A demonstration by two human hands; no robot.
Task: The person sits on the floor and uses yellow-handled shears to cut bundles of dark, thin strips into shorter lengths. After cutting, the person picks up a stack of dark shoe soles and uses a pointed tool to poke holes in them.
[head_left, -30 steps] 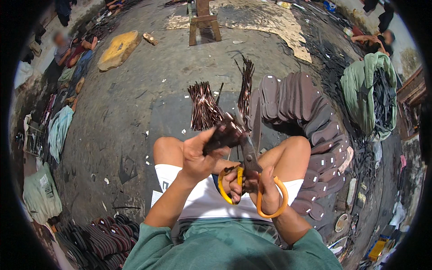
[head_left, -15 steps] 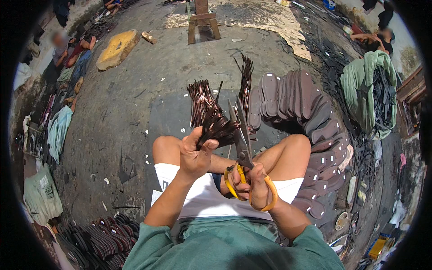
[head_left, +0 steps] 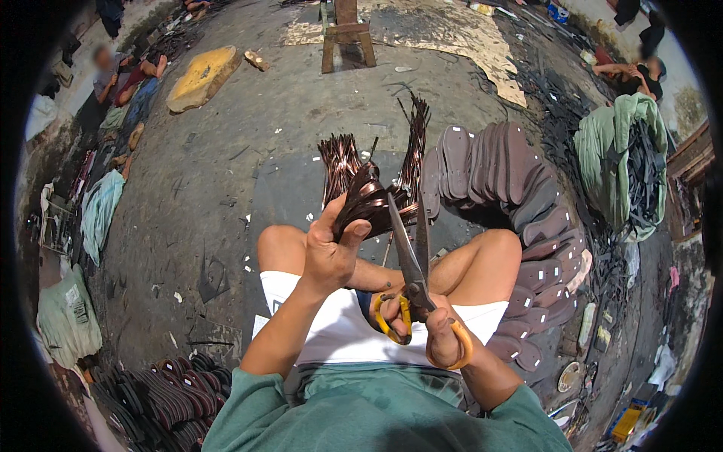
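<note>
My left hand (head_left: 331, 252) is closed round a bundle of glossy dark-brown straps (head_left: 367, 203), held up in front of my knees with the strap ends pointing right. In my right hand (head_left: 440, 331) are large scissors (head_left: 407, 252) with yellow-orange handles, fingers and thumb through the loops. Their blades stand apart and point away from me, just right of and below the strap ends. Beyond the hands, a bunch of brown straps (head_left: 340, 162) lies on a dark floor mat (head_left: 286, 184). A second, thinner strap bunch (head_left: 415, 139) lies to its right.
Brown sandal soles (head_left: 497, 169) curve in a row round my right side. A green sack of dark strips (head_left: 602, 143) stands beyond them. More soles (head_left: 169, 399) lie at the lower left. Ahead are a yellow slab (head_left: 202, 77) and a wooden stand (head_left: 348, 45). Other people sit far off.
The scissors have drawn back toward me from the strap ends, and their blades have spread wider. My left hand still grips the straps, tilted slightly differently.
</note>
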